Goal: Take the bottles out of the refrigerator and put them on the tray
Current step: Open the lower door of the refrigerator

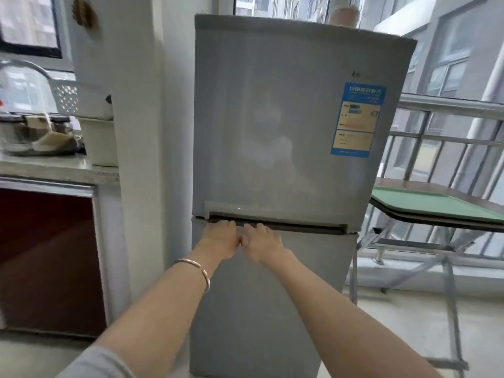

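A grey two-door refrigerator (286,126) stands straight ahead with both doors closed. No bottles show; its inside is hidden. My left hand (219,238) and my right hand (260,242) sit side by side at the dark handle groove (286,226) between the upper and lower door, fingertips hooked into the slot on its left half. A green tray (433,204) lies bare on a folding table to the right of the refrigerator.
The folding table (441,222) has metal legs and stands before a window railing (450,143). A white pillar (141,159) flanks the refrigerator's left side. Beyond it a stone counter (54,167) holds containers and a basket above a dark red cabinet door (46,257).
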`<action>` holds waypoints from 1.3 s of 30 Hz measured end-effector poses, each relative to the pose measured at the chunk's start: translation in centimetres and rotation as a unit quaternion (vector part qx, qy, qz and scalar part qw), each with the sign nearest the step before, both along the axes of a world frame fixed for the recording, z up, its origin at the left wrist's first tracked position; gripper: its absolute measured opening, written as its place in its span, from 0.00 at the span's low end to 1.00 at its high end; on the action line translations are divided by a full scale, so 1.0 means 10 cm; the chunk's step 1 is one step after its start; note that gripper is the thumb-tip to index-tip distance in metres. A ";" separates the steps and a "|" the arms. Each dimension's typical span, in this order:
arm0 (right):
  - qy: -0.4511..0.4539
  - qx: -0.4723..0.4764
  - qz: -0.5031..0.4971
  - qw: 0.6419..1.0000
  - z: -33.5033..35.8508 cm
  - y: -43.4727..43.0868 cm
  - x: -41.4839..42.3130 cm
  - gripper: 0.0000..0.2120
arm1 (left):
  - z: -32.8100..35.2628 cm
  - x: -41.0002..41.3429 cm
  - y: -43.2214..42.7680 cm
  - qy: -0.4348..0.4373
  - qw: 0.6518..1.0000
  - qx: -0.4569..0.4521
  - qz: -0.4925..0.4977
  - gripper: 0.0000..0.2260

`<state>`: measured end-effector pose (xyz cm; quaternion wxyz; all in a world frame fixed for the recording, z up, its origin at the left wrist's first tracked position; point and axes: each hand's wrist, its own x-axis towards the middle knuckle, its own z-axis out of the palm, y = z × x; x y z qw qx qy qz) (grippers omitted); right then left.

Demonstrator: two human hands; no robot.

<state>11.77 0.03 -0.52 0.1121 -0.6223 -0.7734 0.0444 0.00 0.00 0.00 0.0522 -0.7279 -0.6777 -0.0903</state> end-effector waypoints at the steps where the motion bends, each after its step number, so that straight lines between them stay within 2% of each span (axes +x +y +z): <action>1: 0.000 -0.002 0.005 1.000 -0.05 0.04 -0.02 0.24 | -0.04 -0.03 0.02 0.010 1.000 -0.007 0.009 0.22; 7: -0.042 -0.021 0.026 0.999 -0.31 0.24 -0.13 0.31 | -0.39 -0.20 0.16 0.002 0.999 -0.049 -0.002 0.27; 9: -0.060 -0.001 0.028 0.998 -0.29 0.30 -0.21 0.33 | -0.40 -0.23 0.18 0.028 0.999 -0.014 -0.008 0.26; 12: -0.022 -0.010 0.016 1.000 -0.32 0.32 -0.32 0.37 | -0.40 -0.22 0.19 0.052 0.997 0.058 -0.014 0.26; 16: -0.021 -0.008 0.010 1.000 -0.38 0.28 -0.32 0.44 | -0.50 -0.30 0.27 0.042 0.999 -0.002 0.007 0.40; 18: -0.024 -0.011 0.010 1.000 -0.37 0.27 -0.30 0.44 | -0.51 -0.33 0.31 0.030 0.999 -0.030 0.008 0.42; 20: -0.018 -0.014 0.012 1.000 -0.35 0.27 -0.29 0.42 | -0.48 -0.32 0.33 0.015 1.000 -0.020 0.003 0.40; 26: 0.005 -0.007 0.005 1.000 -0.21 0.24 -0.30 0.33 | -0.42 -0.28 0.32 0.012 0.999 0.035 0.003 0.26; 32: -0.020 0.099 -0.056 0.993 -0.02 -0.04 -0.29 0.16 | -0.12 -0.25 0.02 0.037 0.996 0.078 -0.027 0.15; 35: 0.036 0.074 -0.114 0.990 0.11 -0.20 -0.19 0.11 | 0.01 -0.17 -0.18 -0.031 0.996 0.050 -0.061 0.12; 37: 0.039 0.044 -0.157 0.986 0.17 -0.26 -0.11 0.12 | 0.04 -0.11 -0.28 -0.125 0.987 -0.016 -0.101 0.09; 39: 0.010 0.010 -0.208 0.978 0.22 -0.32 -0.02 0.20 | 0.06 0.03 -0.38 -0.184 0.969 -0.093 -0.135 0.17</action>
